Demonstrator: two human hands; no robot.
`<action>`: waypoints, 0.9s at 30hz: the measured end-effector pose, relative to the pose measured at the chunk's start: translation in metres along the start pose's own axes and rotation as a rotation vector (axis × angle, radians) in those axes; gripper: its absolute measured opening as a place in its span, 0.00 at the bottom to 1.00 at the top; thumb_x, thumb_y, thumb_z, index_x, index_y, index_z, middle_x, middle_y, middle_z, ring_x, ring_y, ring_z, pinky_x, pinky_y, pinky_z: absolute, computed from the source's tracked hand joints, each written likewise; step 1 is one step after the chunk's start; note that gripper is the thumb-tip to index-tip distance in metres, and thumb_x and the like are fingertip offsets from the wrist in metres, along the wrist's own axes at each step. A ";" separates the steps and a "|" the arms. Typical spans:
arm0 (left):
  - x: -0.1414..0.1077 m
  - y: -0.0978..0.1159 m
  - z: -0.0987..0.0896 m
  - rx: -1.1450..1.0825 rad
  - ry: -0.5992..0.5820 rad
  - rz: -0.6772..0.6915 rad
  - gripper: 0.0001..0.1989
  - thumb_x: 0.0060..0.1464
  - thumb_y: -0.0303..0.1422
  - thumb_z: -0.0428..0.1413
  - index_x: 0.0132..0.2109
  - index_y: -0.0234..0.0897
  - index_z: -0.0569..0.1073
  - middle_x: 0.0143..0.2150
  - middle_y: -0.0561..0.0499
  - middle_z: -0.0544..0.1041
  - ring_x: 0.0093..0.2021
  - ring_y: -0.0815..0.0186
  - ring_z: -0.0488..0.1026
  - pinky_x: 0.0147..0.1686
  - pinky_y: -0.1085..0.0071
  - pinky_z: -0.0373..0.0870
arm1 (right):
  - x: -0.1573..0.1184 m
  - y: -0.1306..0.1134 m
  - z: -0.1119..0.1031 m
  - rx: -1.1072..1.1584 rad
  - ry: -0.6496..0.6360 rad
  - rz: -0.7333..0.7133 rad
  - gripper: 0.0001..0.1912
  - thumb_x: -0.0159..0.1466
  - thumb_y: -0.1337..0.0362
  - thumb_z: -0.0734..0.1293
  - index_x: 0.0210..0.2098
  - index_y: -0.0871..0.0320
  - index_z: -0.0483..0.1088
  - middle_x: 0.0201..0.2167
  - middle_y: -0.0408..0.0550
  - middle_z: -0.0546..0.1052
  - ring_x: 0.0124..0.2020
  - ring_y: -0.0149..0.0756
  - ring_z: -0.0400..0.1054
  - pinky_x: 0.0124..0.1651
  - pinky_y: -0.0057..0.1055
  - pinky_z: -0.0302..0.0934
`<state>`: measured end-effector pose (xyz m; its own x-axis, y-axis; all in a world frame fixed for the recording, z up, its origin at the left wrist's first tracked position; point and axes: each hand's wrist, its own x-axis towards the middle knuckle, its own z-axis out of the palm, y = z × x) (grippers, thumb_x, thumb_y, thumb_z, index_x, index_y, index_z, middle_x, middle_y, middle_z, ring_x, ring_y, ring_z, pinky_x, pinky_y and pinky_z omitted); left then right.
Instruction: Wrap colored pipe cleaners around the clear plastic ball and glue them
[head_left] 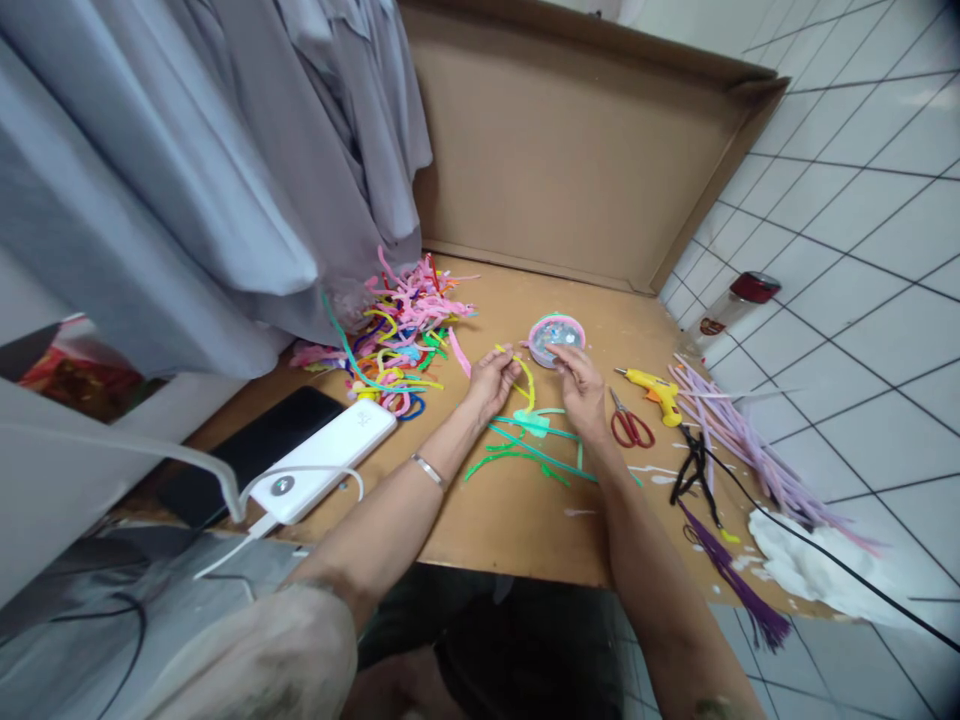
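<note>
A bent yellow pipe cleaner [531, 385] is pinched in the fingers of my left hand [495, 385], its loose end curving down toward the table. My right hand [581, 390] is closed, fingertips together, in front of a small round pink-rimmed container [557, 340]. What those fingertips hold, if anything, is too small to make out. Whether they touch the container I cannot tell. Beneath and between my hands lie green and teal pipe cleaners [517, 455], with a flat mint-green piece [532, 423] among them.
Tangled colourful pipe cleaners [412, 310] heap at the left. Red-handled scissors [631, 425], a yellow glue gun [652, 390] and lilac pipe cleaners [750, 450] lie rightward. A white power bank [326, 460] and black phone [255, 450] sit left. A cardboard panel [570, 150] stands behind.
</note>
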<state>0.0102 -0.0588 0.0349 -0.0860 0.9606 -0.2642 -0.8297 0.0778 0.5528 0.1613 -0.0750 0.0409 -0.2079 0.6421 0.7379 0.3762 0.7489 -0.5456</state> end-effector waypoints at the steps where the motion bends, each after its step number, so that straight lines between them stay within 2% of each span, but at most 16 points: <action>1: 0.000 0.002 0.001 -0.021 0.024 0.001 0.08 0.56 0.17 0.55 0.34 0.31 0.74 0.24 0.54 0.75 0.21 0.77 0.69 0.26 0.83 0.69 | 0.000 0.001 -0.002 -0.019 -0.028 -0.018 0.18 0.71 0.62 0.59 0.55 0.49 0.76 0.54 0.50 0.79 0.57 0.42 0.72 0.62 0.44 0.65; 4: 0.000 0.005 0.002 -0.064 0.049 -0.003 0.10 0.56 0.15 0.54 0.31 0.32 0.71 0.23 0.55 0.72 0.21 0.78 0.69 0.26 0.85 0.69 | 0.000 -0.001 -0.001 -0.065 -0.137 -0.083 0.17 0.69 0.61 0.62 0.54 0.49 0.78 0.57 0.51 0.77 0.60 0.44 0.70 0.64 0.46 0.63; 7: -0.001 0.003 0.002 -0.036 0.015 0.005 0.10 0.53 0.16 0.57 0.30 0.33 0.70 0.20 0.58 0.70 0.19 0.77 0.68 0.24 0.83 0.67 | -0.002 -0.008 0.007 -0.063 -0.211 -0.087 0.15 0.69 0.60 0.62 0.46 0.49 0.81 0.54 0.50 0.79 0.59 0.42 0.71 0.62 0.44 0.64; 9: -0.003 -0.001 0.001 0.034 -0.013 0.021 0.09 0.51 0.18 0.61 0.30 0.33 0.70 0.20 0.58 0.71 0.19 0.76 0.68 0.23 0.81 0.66 | -0.003 -0.013 0.012 -0.014 -0.186 -0.006 0.13 0.69 0.59 0.64 0.41 0.50 0.82 0.47 0.49 0.82 0.52 0.41 0.75 0.59 0.42 0.66; 11: -0.005 -0.005 0.001 0.146 -0.056 0.051 0.07 0.51 0.23 0.64 0.30 0.33 0.72 0.21 0.58 0.72 0.18 0.76 0.68 0.21 0.80 0.64 | -0.005 -0.017 0.016 0.063 -0.100 0.137 0.13 0.67 0.57 0.65 0.36 0.52 0.81 0.36 0.47 0.83 0.41 0.40 0.76 0.50 0.38 0.69; 13: -0.008 -0.010 0.001 0.266 -0.144 0.104 0.08 0.51 0.29 0.66 0.30 0.33 0.74 0.19 0.58 0.71 0.17 0.76 0.65 0.20 0.80 0.61 | -0.006 -0.019 0.019 0.143 -0.004 0.291 0.14 0.65 0.54 0.66 0.31 0.55 0.80 0.28 0.45 0.81 0.32 0.37 0.73 0.41 0.35 0.69; 16: -0.012 -0.014 0.000 0.380 -0.316 0.194 0.15 0.49 0.39 0.68 0.28 0.33 0.75 0.18 0.58 0.69 0.18 0.77 0.63 0.21 0.79 0.58 | -0.006 -0.019 0.022 0.256 0.077 0.442 0.17 0.62 0.49 0.67 0.27 0.56 0.77 0.22 0.43 0.76 0.26 0.34 0.68 0.33 0.31 0.65; 19: -0.014 -0.014 -0.001 0.427 -0.405 0.250 0.18 0.49 0.44 0.68 0.27 0.33 0.75 0.19 0.57 0.69 0.20 0.75 0.63 0.23 0.77 0.58 | -0.004 -0.019 0.022 0.326 0.110 0.498 0.19 0.59 0.46 0.69 0.27 0.56 0.76 0.20 0.42 0.74 0.22 0.31 0.63 0.28 0.29 0.61; 27: -0.016 -0.009 -0.002 0.477 -0.418 0.314 0.18 0.47 0.45 0.69 0.27 0.34 0.77 0.18 0.57 0.67 0.21 0.75 0.59 0.22 0.77 0.55 | -0.001 -0.014 0.017 0.384 0.025 0.521 0.23 0.57 0.42 0.69 0.24 0.56 0.72 0.18 0.40 0.71 0.19 0.27 0.58 0.26 0.27 0.56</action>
<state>0.0184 -0.0757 0.0329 0.0165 0.9713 0.2372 -0.4595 -0.2033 0.8646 0.1405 -0.0833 0.0410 -0.0619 0.9368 0.3443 0.0713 0.3483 -0.9347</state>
